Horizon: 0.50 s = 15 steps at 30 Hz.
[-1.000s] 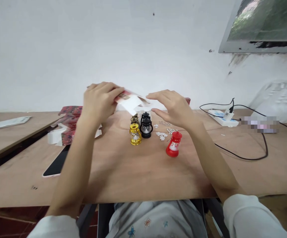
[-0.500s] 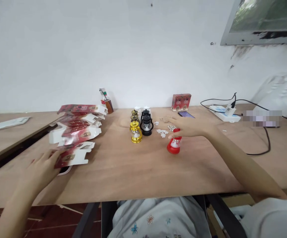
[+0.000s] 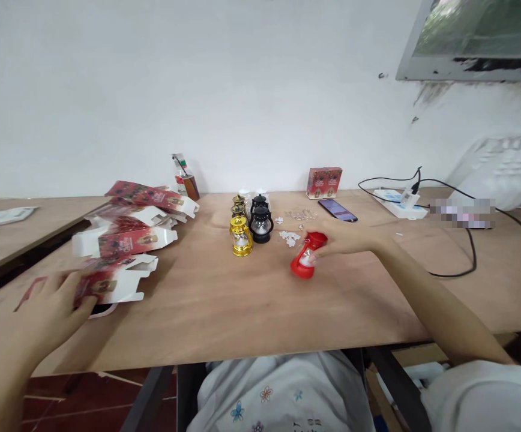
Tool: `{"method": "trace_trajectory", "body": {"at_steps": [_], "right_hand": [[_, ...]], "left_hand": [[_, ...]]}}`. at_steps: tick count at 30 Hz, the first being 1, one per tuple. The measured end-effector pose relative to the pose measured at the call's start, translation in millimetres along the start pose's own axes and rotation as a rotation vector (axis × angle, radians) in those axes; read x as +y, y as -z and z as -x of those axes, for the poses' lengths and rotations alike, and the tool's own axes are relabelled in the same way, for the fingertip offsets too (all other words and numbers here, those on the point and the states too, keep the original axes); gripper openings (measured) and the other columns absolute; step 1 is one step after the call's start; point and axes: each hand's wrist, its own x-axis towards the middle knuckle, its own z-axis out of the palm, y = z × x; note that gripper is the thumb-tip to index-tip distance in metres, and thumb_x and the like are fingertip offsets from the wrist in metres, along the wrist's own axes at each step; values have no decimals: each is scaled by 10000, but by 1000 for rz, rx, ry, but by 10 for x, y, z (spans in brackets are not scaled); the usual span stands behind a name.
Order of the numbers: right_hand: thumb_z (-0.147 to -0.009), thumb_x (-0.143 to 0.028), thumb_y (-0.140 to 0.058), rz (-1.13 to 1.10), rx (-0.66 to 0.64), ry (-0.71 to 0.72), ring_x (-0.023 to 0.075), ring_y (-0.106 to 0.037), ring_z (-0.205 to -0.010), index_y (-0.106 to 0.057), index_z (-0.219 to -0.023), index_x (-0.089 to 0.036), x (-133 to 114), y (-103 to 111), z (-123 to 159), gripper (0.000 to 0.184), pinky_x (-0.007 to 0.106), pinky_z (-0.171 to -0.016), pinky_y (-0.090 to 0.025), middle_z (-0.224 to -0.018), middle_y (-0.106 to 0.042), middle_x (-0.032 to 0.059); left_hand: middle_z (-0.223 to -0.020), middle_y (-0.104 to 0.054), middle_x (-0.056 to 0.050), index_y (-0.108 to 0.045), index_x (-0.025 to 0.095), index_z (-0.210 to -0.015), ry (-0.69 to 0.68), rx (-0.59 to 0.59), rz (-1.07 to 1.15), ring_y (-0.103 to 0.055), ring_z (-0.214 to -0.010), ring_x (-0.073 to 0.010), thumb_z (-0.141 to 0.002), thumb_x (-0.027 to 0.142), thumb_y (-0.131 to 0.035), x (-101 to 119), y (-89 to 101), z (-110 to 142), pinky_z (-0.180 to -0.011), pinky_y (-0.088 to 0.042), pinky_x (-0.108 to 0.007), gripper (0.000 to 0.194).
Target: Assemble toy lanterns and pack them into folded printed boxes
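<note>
My right hand (image 3: 344,239) is closed around a small red lantern (image 3: 302,269), which leans to the right above the table. At the left, my left hand (image 3: 57,303) has its fingers and thumb on the nearest red-and-white printed carton (image 3: 119,287), seemingly gripping it. Several similar unfolded cartons (image 3: 128,241) lie in a loose pile behind that one. In the middle stand a gold lantern (image 3: 241,237) and a black lantern (image 3: 261,225), with bronze, black and white ones behind them. Small white pieces (image 3: 290,238) lie beyond the red lantern.
A closed red box (image 3: 324,183) stands by the wall, near a phone (image 3: 338,210). To the right are a power strip (image 3: 400,204) and black cables (image 3: 473,252). A bottle of brown liquid (image 3: 191,185) stands at the back. A dark device (image 3: 102,310) lies partly under the nearest carton.
My right hand has tilted the red lantern and brought it slightly left. My left hand has moved further over the nearest carton, which has shifted left. The view has shifted a little.
</note>
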Motion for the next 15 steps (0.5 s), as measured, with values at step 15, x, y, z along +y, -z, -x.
{"method": "trace_trajectory", "body": {"at_steps": [15], "right_hand": [[-656,-427,-764,-580,406,-7,131,-566,-706,-598,-900,-217,-245,-568,-179,361,274,-654,-454,-800,-603,-21]], "left_hand": [[-1131,-563,-124,-454,208,-1194,-402,300,468,-538,-1079,-287,-828,281,-537,1356,105,-80,-926,-442,-471,383]]}}
